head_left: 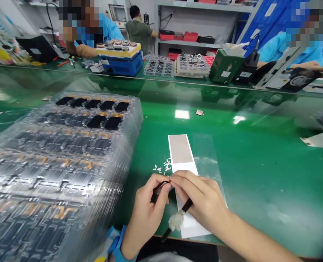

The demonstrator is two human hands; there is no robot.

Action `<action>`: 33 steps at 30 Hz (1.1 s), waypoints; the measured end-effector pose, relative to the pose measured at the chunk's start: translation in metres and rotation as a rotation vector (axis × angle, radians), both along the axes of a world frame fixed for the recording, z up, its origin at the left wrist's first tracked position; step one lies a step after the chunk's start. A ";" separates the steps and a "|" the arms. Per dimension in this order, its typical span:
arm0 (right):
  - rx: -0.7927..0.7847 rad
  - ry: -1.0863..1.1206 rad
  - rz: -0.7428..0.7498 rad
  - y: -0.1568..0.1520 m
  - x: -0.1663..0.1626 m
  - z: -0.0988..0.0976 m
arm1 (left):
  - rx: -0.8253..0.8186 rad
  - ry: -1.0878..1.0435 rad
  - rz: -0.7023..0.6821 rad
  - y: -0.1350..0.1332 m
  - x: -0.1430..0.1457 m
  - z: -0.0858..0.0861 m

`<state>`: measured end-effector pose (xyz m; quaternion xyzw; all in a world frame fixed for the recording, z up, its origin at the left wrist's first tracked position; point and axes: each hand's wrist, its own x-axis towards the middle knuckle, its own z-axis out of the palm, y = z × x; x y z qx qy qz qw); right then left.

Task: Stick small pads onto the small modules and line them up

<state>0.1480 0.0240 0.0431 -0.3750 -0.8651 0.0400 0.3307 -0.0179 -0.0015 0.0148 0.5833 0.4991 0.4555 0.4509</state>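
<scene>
My left hand (151, 207) is closed around a small black part (156, 192), probably one of the little black screens; the fingers hide much of it. My right hand (202, 198) meets it at the fingertips, pinched at the part's upper edge. Tucked in that same hand is a slim black stick-like tool (187, 205), with a pale lump (176, 221) wrapped around its shaft. Beneath the hands lies a white sheet (184, 167) with a grey-beige panel at its far end. Small white scraps (166, 165) are scattered just left of it.
A tall stack of clear plastic trays (95, 145) with black screens (113, 123) and orange flex strips fills the left. A clear film (205, 153) lies right of the sheet. A small metal piece (200, 112) sits farther back. Co-workers sit beyond the bench's raised ledge.
</scene>
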 end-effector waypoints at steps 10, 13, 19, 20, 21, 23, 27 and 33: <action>-0.692 0.319 -0.042 0.041 0.004 -0.004 | -0.107 -0.173 0.140 0.001 0.005 -0.003; -0.788 0.355 -0.050 0.053 0.002 -0.013 | -0.133 -0.265 0.198 0.003 0.006 -0.002; -0.949 0.468 0.059 0.050 -0.001 -0.010 | -0.186 -0.326 0.117 0.000 0.004 0.002; -1.026 0.500 0.087 0.047 -0.001 -0.008 | -0.185 -0.311 0.087 -0.001 0.004 0.002; -1.106 0.530 0.116 0.045 0.000 -0.006 | -0.183 -0.290 0.062 -0.002 0.003 0.001; -1.232 0.576 0.159 0.041 0.002 -0.004 | -0.175 -0.248 0.037 -0.004 0.003 -0.001; -1.339 0.642 0.189 0.036 0.003 -0.004 | -0.188 -0.213 0.046 -0.005 0.003 -0.004; -1.345 0.729 0.167 0.032 -0.003 -0.008 | -0.232 -0.231 0.000 -0.006 0.003 -0.006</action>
